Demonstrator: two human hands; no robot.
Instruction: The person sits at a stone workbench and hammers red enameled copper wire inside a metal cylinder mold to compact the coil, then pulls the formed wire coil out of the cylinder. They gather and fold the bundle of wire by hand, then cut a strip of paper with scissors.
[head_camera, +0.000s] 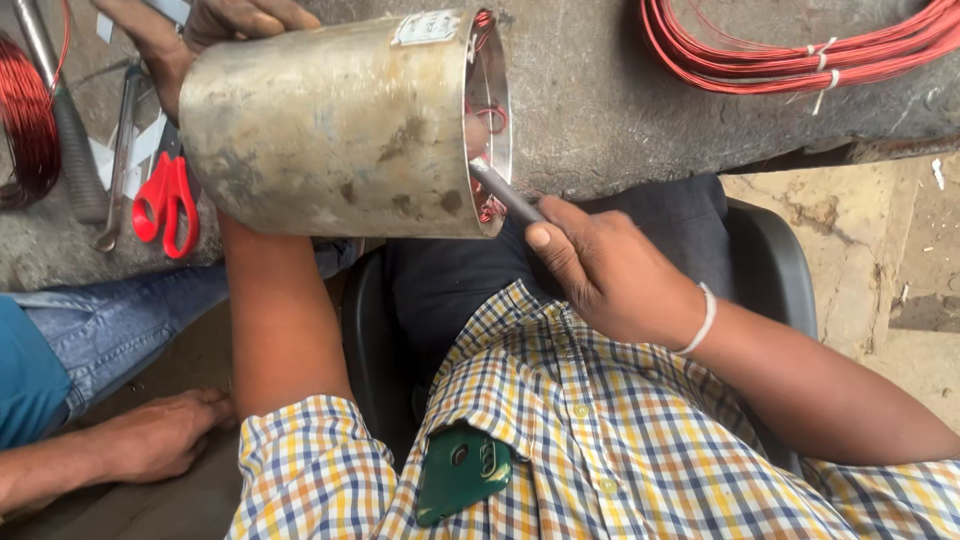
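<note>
over grey bench (600, 90), left hand (200, 30) steadies metal cylinder (340, 125).

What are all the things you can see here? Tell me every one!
metal cylinder: one, dull grey with rusty patches, lying on its side at the workbench edge, red wire inside its open end
thin metal tool: one, grey, tip poked into the cylinder's open end
scissors: one pair, red handles, on the bench left of the cylinder
wire coil: one, red, top right on the bench
wire spool: one, dark red, far left
workbench: one, grey stone
phone: one, green case, in the checked shirt pocket
other person's hand: one, bottom left, resting low beside blue jeans
left hand: steadies the cylinder's far end
right hand: grips the thin metal tool
</note>
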